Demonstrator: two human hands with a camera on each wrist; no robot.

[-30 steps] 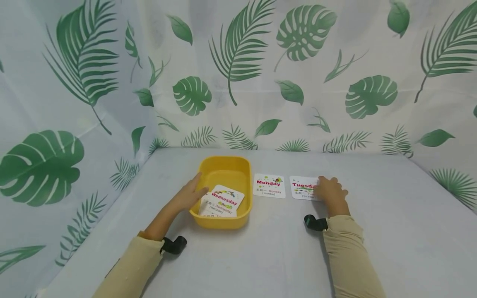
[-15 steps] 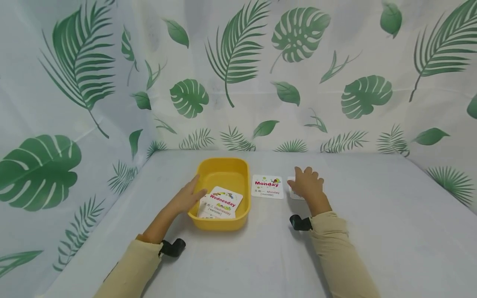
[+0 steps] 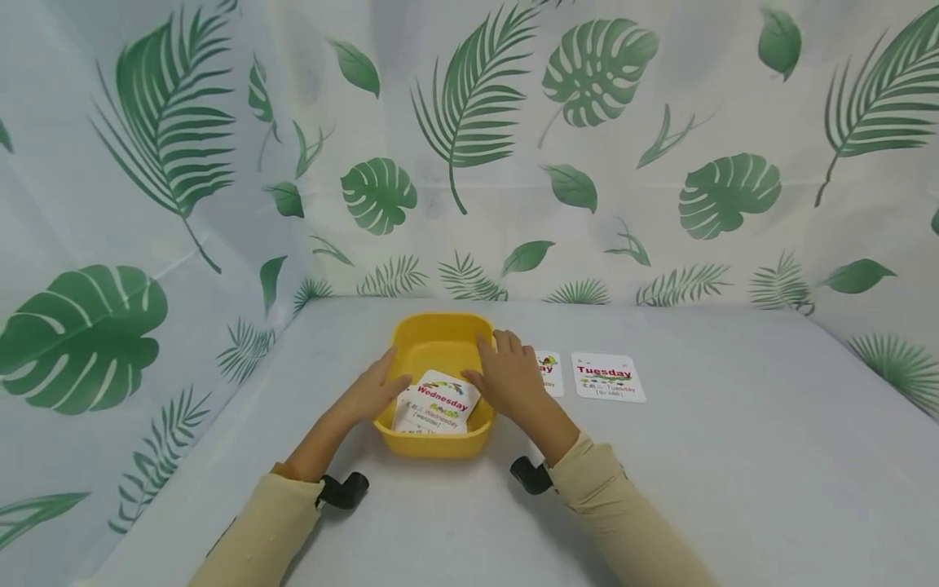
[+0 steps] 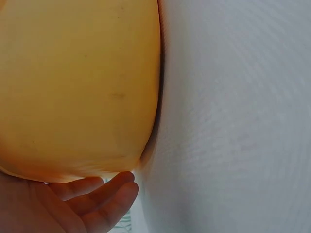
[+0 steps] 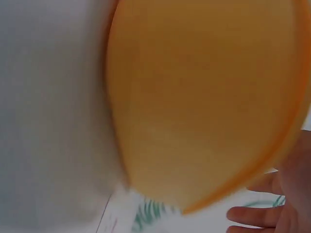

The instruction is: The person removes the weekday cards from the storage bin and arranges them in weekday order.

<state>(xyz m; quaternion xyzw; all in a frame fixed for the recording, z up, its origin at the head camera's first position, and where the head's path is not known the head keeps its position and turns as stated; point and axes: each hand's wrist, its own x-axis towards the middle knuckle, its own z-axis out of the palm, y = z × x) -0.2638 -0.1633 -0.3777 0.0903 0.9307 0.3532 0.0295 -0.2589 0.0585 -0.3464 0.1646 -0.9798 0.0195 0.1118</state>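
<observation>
A yellow plastic bin point(image 3: 440, 446) stands on the table, holding a few white cards, the top one a "Wednesday" card point(image 3: 443, 399). My left hand point(image 3: 364, 397) holds the bin's left side, thumb over the rim; in the left wrist view its fingers point(image 4: 109, 206) lie along the outer wall point(image 4: 82, 87). At the right rim is my right hand point(image 3: 509, 377), thumb reaching over the inside. In the right wrist view, fingers point(image 5: 257, 216) of that hand extend beside the bin's wall point(image 5: 204, 87). The "Monday" card point(image 3: 552, 377) is partly hidden behind the right hand.
A "Tuesday" card point(image 3: 607, 378) lies flat to the right of the Monday card. White cloth covers the table point(image 3: 734, 456). Behind it hangs a white curtain point(image 3: 484, 220) with green leaf prints, continuing along the left and right sides.
My right hand has moved left from the Tuesday card, across the Monday card, to the bin's right rim, uncovering the Tuesday card. My left hand has stayed at the bin.
</observation>
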